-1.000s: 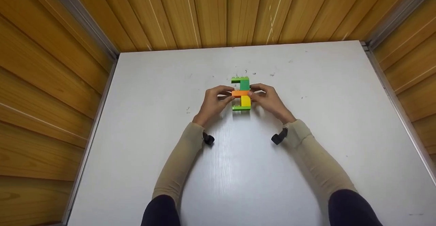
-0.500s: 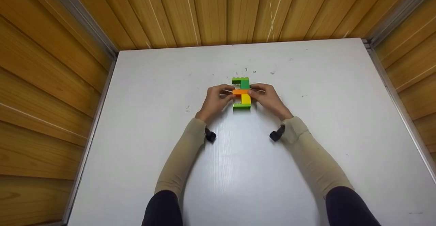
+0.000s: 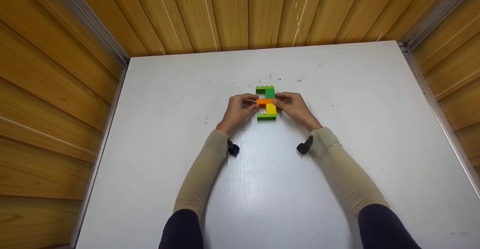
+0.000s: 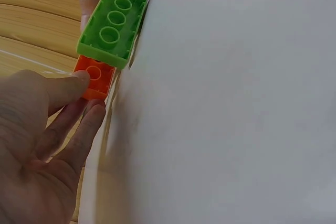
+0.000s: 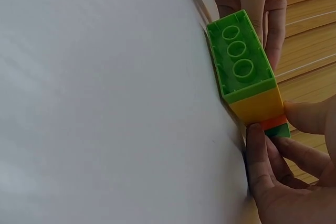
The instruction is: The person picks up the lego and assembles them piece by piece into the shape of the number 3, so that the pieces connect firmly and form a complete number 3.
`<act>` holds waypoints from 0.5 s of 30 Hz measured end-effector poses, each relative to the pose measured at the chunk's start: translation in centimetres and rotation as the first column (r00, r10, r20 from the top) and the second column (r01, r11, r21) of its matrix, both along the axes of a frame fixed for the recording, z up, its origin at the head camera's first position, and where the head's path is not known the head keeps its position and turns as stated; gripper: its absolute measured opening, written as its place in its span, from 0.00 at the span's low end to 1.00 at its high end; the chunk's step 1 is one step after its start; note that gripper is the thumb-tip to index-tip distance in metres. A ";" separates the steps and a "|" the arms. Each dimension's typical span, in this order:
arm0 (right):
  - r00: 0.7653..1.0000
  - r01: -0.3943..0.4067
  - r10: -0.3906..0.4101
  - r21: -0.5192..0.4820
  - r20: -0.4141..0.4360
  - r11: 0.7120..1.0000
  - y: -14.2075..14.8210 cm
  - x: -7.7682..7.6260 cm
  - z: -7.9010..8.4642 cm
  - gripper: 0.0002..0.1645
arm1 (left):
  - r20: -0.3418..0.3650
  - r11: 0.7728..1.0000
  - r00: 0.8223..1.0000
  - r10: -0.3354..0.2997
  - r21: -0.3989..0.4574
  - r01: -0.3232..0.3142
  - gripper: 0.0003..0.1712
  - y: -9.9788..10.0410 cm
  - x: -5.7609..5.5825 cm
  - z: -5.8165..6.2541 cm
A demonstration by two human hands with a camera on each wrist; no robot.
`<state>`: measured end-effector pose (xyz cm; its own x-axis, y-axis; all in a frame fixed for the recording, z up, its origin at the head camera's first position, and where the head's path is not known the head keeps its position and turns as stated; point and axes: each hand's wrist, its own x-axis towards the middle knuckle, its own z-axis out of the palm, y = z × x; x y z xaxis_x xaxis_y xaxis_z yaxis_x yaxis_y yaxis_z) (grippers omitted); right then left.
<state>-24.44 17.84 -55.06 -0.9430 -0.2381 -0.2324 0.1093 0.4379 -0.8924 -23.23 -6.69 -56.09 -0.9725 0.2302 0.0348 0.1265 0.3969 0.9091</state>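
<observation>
A joined build of toy building blocks lies on its side between both hands. Its parts are a light green block (image 3: 266, 117) nearest me, a yellow block (image 3: 270, 108), an orange block (image 3: 263, 101), a dark green block (image 3: 269, 93) and another light green block (image 3: 264, 87) at the far end. The left hand (image 3: 237, 110) pinches the left end of the orange block, thumb on one face and fingertips opposite. At its right end, the right hand (image 3: 297, 109) grips the orange block beside the yellow one. Hollow undersides with round tubes show in both wrist views.
The build is on a white table (image 3: 168, 91) with small dark marks. Wood-patterned walls (image 3: 232, 12) enclose its back and both sides. A black wrist camera (image 3: 233, 148) sits on the left wrist, and another black camera (image 3: 304, 146) on the right.
The near end of the build appears slightly higher in view, and the whole looks a little tilted from before. Both hands keep their hold and have barely shifted.
</observation>
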 end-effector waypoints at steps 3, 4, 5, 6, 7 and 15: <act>1.000 -0.001 0.001 0.012 0.007 1.000 -0.1 -0.1 0.1 0.32 | 0.000 1.000 1.000 0.005 -0.007 -0.005 0.18 0.0 -0.1 -0.1; 1.000 -0.005 0.004 0.018 0.013 1.000 -0.1 -0.1 0.1 0.32 | 0.000 1.000 1.000 0.007 -0.011 -0.007 0.17 0.0 -0.1 -0.2; 1.000 -0.007 0.006 0.027 0.012 1.000 -0.2 -0.2 0.1 0.32 | 0.001 1.000 1.000 0.008 -0.014 -0.008 0.17 0.0 -0.1 -0.2; 1.000 -0.007 0.006 0.031 0.009 0.999 -0.2 -0.2 0.1 0.32 | 0.001 1.000 1.000 0.009 -0.019 -0.009 0.17 0.0 -0.1 -0.3; 1.000 -0.007 0.007 0.036 0.007 0.999 -0.2 -0.3 0.1 0.31 | 0.002 1.000 1.000 0.010 -0.022 -0.010 0.17 0.0 -0.2 -0.3; 1.000 -0.008 0.010 0.077 -0.020 0.997 -0.5 -0.4 0.4 0.31 | 0.025 0.999 0.999 0.022 -0.042 -0.021 0.17 0.1 -0.4 -0.2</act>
<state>-24.88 17.38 -54.71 -0.9456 -0.2286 -0.2315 0.0876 0.5065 -0.8578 -23.68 -6.58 -56.25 -0.9776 0.2103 0.0009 0.0948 0.4366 0.8947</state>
